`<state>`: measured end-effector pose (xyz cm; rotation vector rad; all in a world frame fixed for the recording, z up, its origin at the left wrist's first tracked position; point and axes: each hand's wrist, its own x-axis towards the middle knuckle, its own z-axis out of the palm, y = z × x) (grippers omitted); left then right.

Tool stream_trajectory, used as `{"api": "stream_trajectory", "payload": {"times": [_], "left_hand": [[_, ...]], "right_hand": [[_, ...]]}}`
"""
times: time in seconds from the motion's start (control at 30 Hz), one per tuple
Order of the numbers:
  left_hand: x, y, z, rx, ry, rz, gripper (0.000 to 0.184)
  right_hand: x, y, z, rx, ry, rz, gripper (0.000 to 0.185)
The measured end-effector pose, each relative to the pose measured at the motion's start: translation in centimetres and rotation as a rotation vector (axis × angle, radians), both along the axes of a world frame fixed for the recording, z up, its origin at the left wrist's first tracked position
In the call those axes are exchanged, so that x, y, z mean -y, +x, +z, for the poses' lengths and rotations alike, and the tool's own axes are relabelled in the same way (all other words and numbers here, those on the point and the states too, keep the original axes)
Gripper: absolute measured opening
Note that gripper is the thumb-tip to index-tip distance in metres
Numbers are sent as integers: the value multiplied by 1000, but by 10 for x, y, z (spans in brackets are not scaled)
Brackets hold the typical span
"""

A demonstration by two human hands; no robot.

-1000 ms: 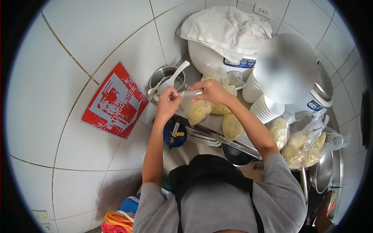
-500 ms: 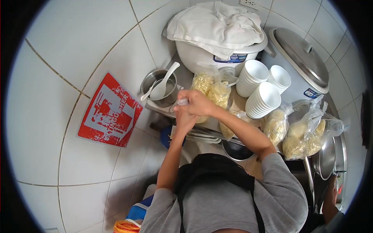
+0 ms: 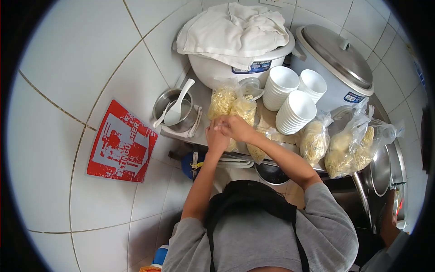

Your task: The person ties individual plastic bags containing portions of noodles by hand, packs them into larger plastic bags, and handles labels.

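My left hand [image 3: 217, 137] and my right hand [image 3: 238, 128] meet at the front edge of the counter, fingers closed and pressed together around the neck of a clear plastic bag. Most of that bag is hidden behind my hands; a pale yellow part of a bag [image 3: 232, 146] shows just below them. Right behind my hands stand a bag of yellow noodles [image 3: 222, 100] and another noodle bag [image 3: 244, 109]. Under my right forearm lies one more noodle bag [image 3: 256, 152], partly covered.
Left of my hands, a metal pot [image 3: 186, 109] holds a white ladle [image 3: 174, 113]. Stacked white cups [image 3: 297, 113] and more noodle bags [image 3: 315, 143] stand to the right. Behind are a cloth-covered rice cooker [image 3: 210, 72] and a lidded one [image 3: 312, 68]. Another person's arm [image 3: 389, 222] shows at right.
My view has shifted, so the counter things sit further left. My hands have drawn closer together, and the clear plastic seen between them earlier is now mostly hidden.
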<state>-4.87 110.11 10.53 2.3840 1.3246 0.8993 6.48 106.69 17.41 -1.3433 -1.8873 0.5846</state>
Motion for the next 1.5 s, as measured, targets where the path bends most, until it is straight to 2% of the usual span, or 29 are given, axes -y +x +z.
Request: {"api": "stream_trajectory", "payload": {"times": [0.03, 0.13, 0.17, 0.23, 0.33, 0.37, 0.47, 0.57, 0.67, 0.77, 0.87, 0.9, 0.97, 1.0, 1.07, 1.1, 1.17, 1.2, 1.3, 1.4, 1.47, 1.5], "left_hand": [[-1, -6, 10, -7, -149, -13, 22], [-11, -24, 44, -139, -354, -117, 22], [-15, -25, 45, -68, -227, -138, 25], [-18, -20, 37, 4, -167, -52, 24], [-16, -17, 7, 109, 7, -52, 26], [-13, -16, 6, 146, 82, -70, 27], [-8, -11, 3, 39, 50, -1, 33], [-10, -11, 9, 53, 3, -44, 37], [-12, -16, 3, 46, -59, -20, 36], [-16, -18, -7, 100, -105, -32, 33], [-19, -8, -6, 129, 40, -110, 32], [-20, -6, -6, 89, 20, -90, 33], [-21, -5, -8, 3, -21, -47, 33], [-22, -3, -10, -43, -2, -10, 34], [-18, 1, -16, -138, 34, 61, 36], [-13, 4, -20, -141, 130, 101, 34], [-8, 14, -23, -139, 345, 179, 29], [-8, 15, -25, -119, 330, 138, 30], [-18, 1, -28, -75, 242, -22, 32], [-27, -23, -20, -41, 38, -256, 32], [-32, -39, 2, -44, -98, -395, 30], [-29, -42, 17, -40, -31, -438, 24]], "right_hand": [[3, 0, 9, -26, -26, 36, 26], [10, -5, 28, -109, -16, 64, 21], [7, -5, 31, -197, -55, 38, 21], [2, 2, 37, -365, -127, -15, 20], [2, 19, 46, -366, 44, -268, 23], [4, 24, 48, -219, 68, -298, 30], [9, 17, 23, -4, 130, -255, 28], [-3, 21, 7, -80, 49, -39, 20], [9, 26, 70, -257, 142, -406, 15], [29, 17, 108, 78, 440, -204, 15], [28, -2, 57, 637, 563, 10, 24], [22, 5, 25, 907, 441, -26, 34], [10, 7, 23, 1088, 67, -52, 38], [5, 8, 23, 1173, -123, -61, 40], [8, 9, -1, 1158, 254, -134, 37], [10, 9, -13, 1138, 442, -172, 36], [3, 2, -23, 1231, 485, -118, 30], [3, -3, -26, 1275, 498, -87, 27], [-2, -15, -15, 1399, 172, 9, 22], [-2, -1, 15, 1045, -144, 262, 23], [-3, 14, 17, 610, -290, 369, 26], [-4, 21, 20, 395, -357, 421, 30]]}}
